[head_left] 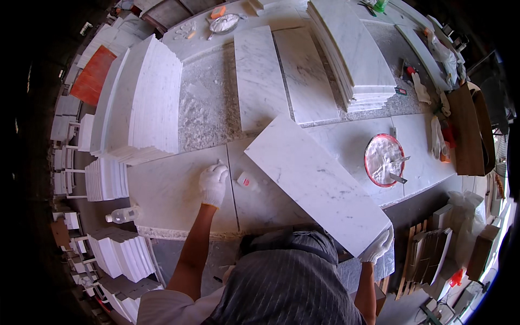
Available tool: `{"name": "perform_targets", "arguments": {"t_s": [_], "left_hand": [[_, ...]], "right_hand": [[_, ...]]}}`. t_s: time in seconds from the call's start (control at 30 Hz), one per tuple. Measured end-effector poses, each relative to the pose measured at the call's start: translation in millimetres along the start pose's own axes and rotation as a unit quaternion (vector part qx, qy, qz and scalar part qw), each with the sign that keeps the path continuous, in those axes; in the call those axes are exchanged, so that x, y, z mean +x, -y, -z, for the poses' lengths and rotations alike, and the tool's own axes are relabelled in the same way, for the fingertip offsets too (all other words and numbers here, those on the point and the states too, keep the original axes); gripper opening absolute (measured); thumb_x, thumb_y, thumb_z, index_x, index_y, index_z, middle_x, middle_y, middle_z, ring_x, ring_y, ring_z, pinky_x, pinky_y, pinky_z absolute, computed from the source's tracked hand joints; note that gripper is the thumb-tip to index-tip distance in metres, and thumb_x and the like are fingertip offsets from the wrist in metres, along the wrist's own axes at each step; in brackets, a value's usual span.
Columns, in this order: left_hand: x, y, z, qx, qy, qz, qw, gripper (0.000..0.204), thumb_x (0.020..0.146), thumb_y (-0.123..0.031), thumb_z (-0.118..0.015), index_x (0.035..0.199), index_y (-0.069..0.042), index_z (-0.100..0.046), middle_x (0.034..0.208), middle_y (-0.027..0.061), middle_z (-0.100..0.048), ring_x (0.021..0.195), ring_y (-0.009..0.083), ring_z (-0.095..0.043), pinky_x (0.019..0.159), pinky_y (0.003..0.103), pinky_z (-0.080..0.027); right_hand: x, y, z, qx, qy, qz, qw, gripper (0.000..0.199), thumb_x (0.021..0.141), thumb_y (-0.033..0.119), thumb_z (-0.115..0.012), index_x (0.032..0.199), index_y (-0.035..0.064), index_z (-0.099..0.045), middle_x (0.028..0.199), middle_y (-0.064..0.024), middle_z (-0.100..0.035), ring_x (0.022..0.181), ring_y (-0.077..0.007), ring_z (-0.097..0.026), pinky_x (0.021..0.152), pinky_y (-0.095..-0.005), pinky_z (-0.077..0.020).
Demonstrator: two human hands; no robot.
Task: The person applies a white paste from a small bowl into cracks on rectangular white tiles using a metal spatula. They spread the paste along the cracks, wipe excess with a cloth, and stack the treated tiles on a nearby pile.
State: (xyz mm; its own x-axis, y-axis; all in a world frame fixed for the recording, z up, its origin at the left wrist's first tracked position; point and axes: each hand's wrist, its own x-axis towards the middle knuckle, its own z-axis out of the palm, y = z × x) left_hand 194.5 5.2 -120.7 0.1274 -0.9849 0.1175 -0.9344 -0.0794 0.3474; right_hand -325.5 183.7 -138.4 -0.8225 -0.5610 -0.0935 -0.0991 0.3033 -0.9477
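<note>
My right hand (378, 246), in a white work glove, grips the near right corner of a pale grey-veined marble slab (319, 181). The slab lies at a slant, its far corner over the worktop. To the left, my left hand (213, 181), also gloved, is closed just above the marble worktop (173, 189). Whatever its fingers hold is too small to make out. Beside that hand lies a small white container with a red mark (245, 180). Right of the slab stands a red-rimmed bowl (368, 172) of white paste, with two scraper blades (398, 178) resting in it.
Two marble slabs (261, 78) lie on the far part of the bench, between a tall slab stack (146, 97) on the left and another stack (355, 54). A clear plastic bottle (123, 215) lies at the left edge. A cardboard box (470, 132) stands at right.
</note>
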Motion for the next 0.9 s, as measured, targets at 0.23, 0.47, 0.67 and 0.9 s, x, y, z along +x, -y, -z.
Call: {"name": "perform_targets", "arguments": {"t_s": [0.23,0.47,0.67,0.9], "left_hand": [[60,-118,37,-0.216,-0.165,-0.066,0.960,0.012,0.085,-0.009,-0.071,0.097,-0.007,-0.072,0.100,0.0059,-0.070,0.093,0.0286,-0.065,0.083,0.037,-0.051],[119,-170,-22,0.090,-0.043,-0.237,0.966,0.016,0.084,-0.026,-0.069,0.099,-0.020,-0.071,0.095,0.0016,-0.066,0.090,0.0272,-0.062,0.078,0.043,-0.050],[148,-184,-18,0.107,-0.017,-0.272,0.956,0.010,0.087,-0.021,-0.061,0.092,-0.021,-0.069,0.090,0.0004,-0.065,0.092,0.0256,-0.062,0.079,0.042,-0.048],[157,-186,-13,0.117,-0.013,-0.297,0.948,0.012,0.088,-0.019,-0.058,0.088,-0.020,-0.070,0.086,0.0016,-0.066,0.090,0.0243,-0.063,0.081,0.041,-0.048]], "right_hand": [[-1,-3,0,0.005,-0.003,-0.012,1.000,0.041,0.106,0.031,-0.047,0.133,0.0014,-0.053,0.122,-0.0098,-0.060,0.109,-0.0190,-0.058,0.095,-0.0344,-0.0476],[5,-12,2,-0.017,0.001,0.034,0.999,0.041,0.104,0.030,-0.049,0.133,0.0016,-0.054,0.121,-0.0101,-0.060,0.108,-0.0193,-0.058,0.094,-0.0359,-0.0483],[3,-25,8,0.027,-0.007,-0.007,1.000,0.040,0.104,0.029,-0.050,0.133,0.0012,-0.053,0.123,-0.0100,-0.059,0.109,-0.0193,-0.058,0.094,-0.0362,-0.0490],[6,-30,9,0.011,-0.006,0.001,1.000,0.041,0.104,0.029,-0.050,0.133,-0.0006,-0.053,0.124,-0.0105,-0.059,0.111,-0.0206,-0.058,0.099,-0.0367,-0.0460]]}}
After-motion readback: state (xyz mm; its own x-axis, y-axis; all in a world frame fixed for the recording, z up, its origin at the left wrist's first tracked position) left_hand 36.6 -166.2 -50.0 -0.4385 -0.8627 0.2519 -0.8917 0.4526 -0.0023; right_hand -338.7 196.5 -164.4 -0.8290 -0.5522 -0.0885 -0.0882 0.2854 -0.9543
